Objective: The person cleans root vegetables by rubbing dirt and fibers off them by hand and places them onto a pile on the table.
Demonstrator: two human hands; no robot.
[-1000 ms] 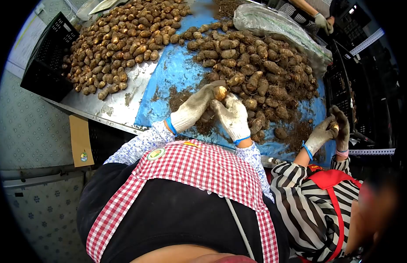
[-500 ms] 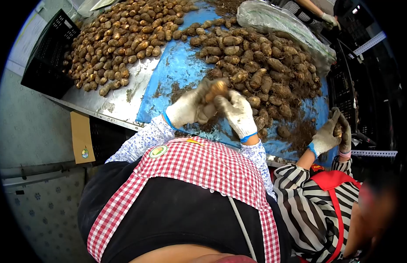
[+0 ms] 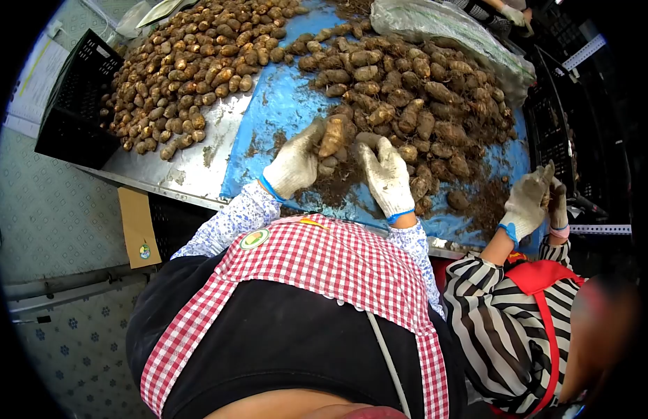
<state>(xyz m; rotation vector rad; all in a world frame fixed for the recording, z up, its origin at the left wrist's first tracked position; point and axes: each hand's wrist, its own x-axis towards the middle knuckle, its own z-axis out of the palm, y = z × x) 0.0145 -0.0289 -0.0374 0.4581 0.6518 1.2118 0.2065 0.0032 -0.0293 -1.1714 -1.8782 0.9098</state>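
My left hand [image 3: 294, 164], in a white work glove soiled at the fingers, is closed around a brown taro [image 3: 333, 135] above the blue sheet. The taro stands tilted, its scraped tan side showing. Just right of it, my gloved right hand [image 3: 387, 176] is open, apart from the taro, with fingers pointing toward the pile. Beyond both hands lies a heap of hairy, soil-covered taros [image 3: 414, 91]. Loose root fibres and dirt [image 3: 331, 192] lie beneath my hands.
Cleaner taros [image 3: 191, 70] spread over the metal table [image 3: 227, 133] at left, beside a black crate [image 3: 79, 105]. A clear plastic bag [image 3: 449, 35] lies behind the heap. At right, a co-worker's gloved hands [image 3: 530, 202] work over the blue sheet [image 3: 264, 101]; another person's hand [image 3: 512, 14] shows at the back.
My right hand has come away from the taro and moved slightly right, its fingers opening. My left hand still grips the taro, now held more upright. The co-worker's hands have risen a little.
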